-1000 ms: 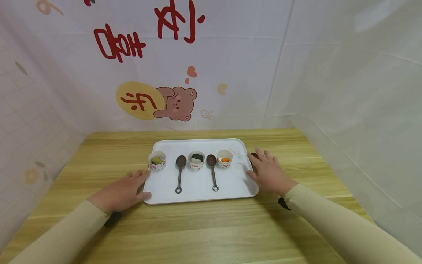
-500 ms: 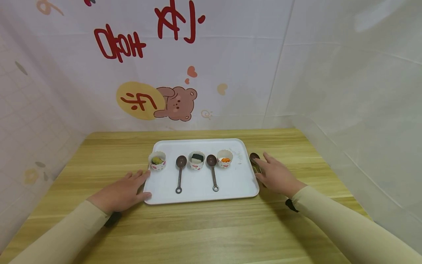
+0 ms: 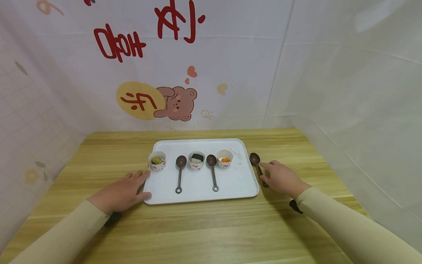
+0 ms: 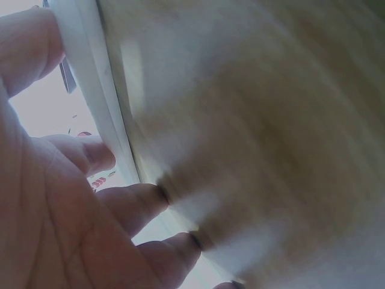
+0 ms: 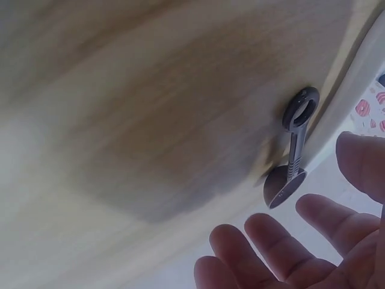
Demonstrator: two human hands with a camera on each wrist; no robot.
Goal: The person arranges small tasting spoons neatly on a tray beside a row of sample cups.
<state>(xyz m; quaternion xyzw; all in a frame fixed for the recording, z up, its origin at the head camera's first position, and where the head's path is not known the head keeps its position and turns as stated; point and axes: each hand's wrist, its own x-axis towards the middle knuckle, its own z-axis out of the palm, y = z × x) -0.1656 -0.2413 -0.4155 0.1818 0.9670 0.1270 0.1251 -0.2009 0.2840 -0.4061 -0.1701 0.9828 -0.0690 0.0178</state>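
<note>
My left hand (image 3: 121, 192) rests at the left edge of a white tray (image 3: 197, 192), fingers and thumb spread along the rim. Over the table just right of the tray, my right hand (image 3: 280, 178) reaches to a brown measuring spoon (image 3: 255, 158), partly covering its handle in the head view. From the right wrist, the fingers look relaxed and apart, with the spoon's handle (image 5: 296, 150) beyond them. Two similar spoons lie on the tray, a left one (image 3: 181, 161) and a right one (image 3: 211, 160), between paper cups.
Three patterned paper cups stand along the tray: one with green pieces (image 3: 158, 164), one with a black-and-white piece (image 3: 196, 163), one with orange bits (image 3: 225, 162). A wooden table (image 3: 197, 231) lies beneath. White printed sheets (image 3: 230, 66) enclose the back and sides.
My right hand has moved off the tray's right edge, rightward and nearer to me, uncovering more of the spoon beside the tray. My left hand has stayed in place.
</note>
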